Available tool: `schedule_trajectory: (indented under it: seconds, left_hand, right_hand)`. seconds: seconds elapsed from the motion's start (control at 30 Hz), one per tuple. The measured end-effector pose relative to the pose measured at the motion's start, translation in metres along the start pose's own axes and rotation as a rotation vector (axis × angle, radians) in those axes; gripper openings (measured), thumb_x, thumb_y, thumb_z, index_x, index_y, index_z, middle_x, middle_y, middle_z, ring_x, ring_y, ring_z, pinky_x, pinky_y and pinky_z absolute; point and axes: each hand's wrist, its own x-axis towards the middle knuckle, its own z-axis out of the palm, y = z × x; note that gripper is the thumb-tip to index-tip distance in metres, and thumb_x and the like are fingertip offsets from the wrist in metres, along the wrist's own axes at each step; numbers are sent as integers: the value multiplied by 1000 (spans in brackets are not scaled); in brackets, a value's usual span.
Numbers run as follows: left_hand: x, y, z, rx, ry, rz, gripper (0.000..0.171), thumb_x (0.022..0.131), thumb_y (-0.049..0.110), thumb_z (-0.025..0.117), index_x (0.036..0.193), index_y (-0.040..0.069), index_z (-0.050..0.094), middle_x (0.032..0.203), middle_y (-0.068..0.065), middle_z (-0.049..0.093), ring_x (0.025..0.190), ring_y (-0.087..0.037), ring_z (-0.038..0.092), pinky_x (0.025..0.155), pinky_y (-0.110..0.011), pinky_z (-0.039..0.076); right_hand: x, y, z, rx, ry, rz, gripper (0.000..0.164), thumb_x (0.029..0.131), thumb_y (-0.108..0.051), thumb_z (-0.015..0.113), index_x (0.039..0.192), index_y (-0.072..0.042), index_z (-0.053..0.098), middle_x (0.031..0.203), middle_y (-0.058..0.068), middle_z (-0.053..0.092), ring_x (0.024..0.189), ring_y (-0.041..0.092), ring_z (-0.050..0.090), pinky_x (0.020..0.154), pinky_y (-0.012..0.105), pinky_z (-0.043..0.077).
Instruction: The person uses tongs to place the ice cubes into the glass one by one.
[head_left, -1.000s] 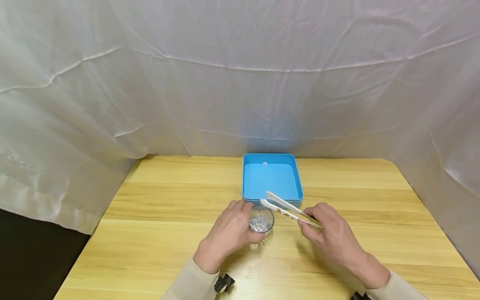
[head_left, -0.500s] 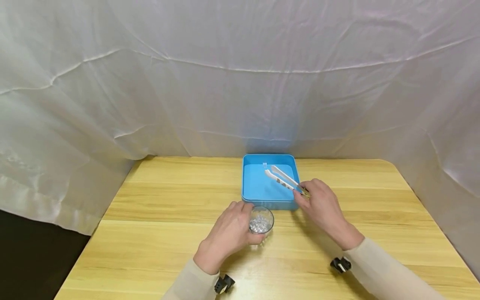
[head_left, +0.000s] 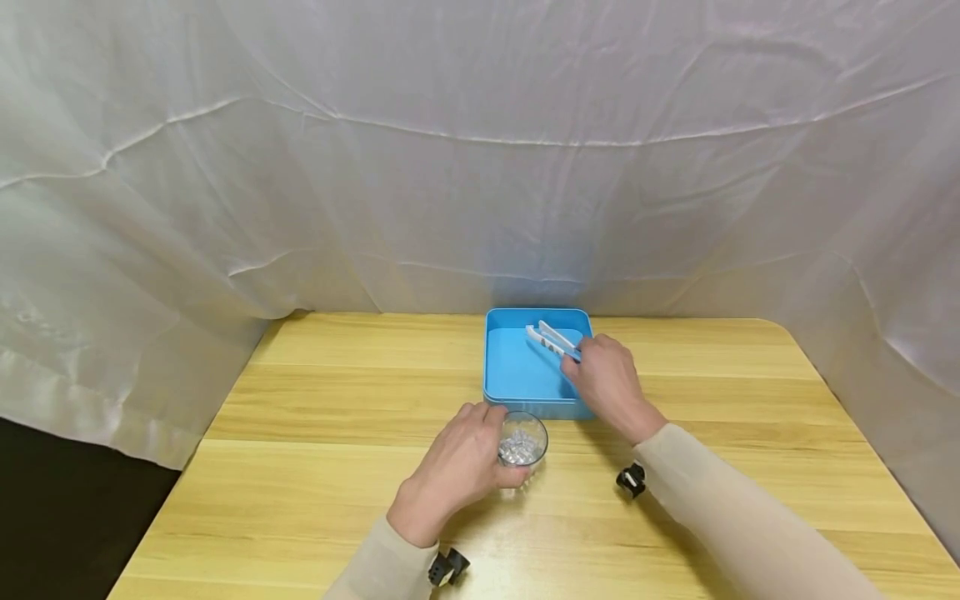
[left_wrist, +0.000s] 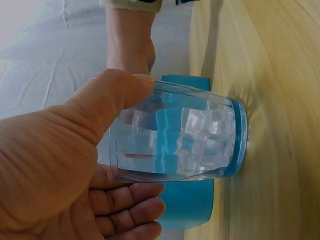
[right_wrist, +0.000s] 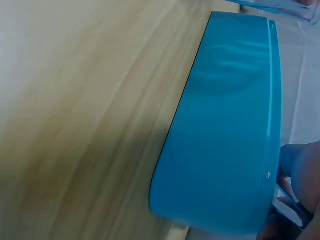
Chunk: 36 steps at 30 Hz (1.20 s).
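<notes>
My left hand holds a clear glass upright on the table, thumb on one side and fingers on the other. Several clear cubes lie in its lower part. Over the blue box, my right hand grips white tongs with brown spots. Their tips reach down inside, at the far wall, where a small clear cube lies; whether they touch it I cannot tell. In the right wrist view the box's side wall hides most of the hand and the tongs.
The glass stands just in front of the box's near wall. A wood-grain table carries both. Behind and at the sides hangs a pale cloth. Black wrist cameras sit at both sleeves.
My right hand has moved forward and left, from beside the glass to above the box, and the tongs' tips have gone down into it. The left hand and glass have stayed put.
</notes>
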Motion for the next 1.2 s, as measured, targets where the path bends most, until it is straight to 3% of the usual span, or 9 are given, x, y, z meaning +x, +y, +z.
schedule_trajectory:
  seconds: [0.27, 0.57, 1.2]
  left_hand:
    - [-1, 0, 1, 1, 18, 20, 76, 78, 51, 91, 127, -1, 63, 109, -6, 68, 97, -22, 61, 88, -35, 57]
    - [-1, 0, 1, -10, 7, 12, 77, 78, 51, 90, 128, -1, 63, 109, -6, 68, 98, -21, 61, 88, -34, 57]
    - [3, -2, 2, -48, -11, 8, 79, 79, 50, 90, 134, -1, 62, 114, -7, 69, 104, -23, 63, 94, -37, 57]
  right_hand:
    - [12, -11, 10, -56, -94, 56, 33, 101, -25, 62, 75, -5, 57, 70, 9, 51, 65, 26, 49, 60, 39, 42]
    - [15, -14, 16, -107, -80, 53, 32, 101, -24, 62, 76, -3, 59, 69, 9, 52, 65, 27, 50, 62, 41, 46]
    - [11, -6, 10, -90, -66, 36, 30, 99, -19, 63, 73, -5, 57, 70, 8, 53, 63, 26, 50, 60, 38, 45]
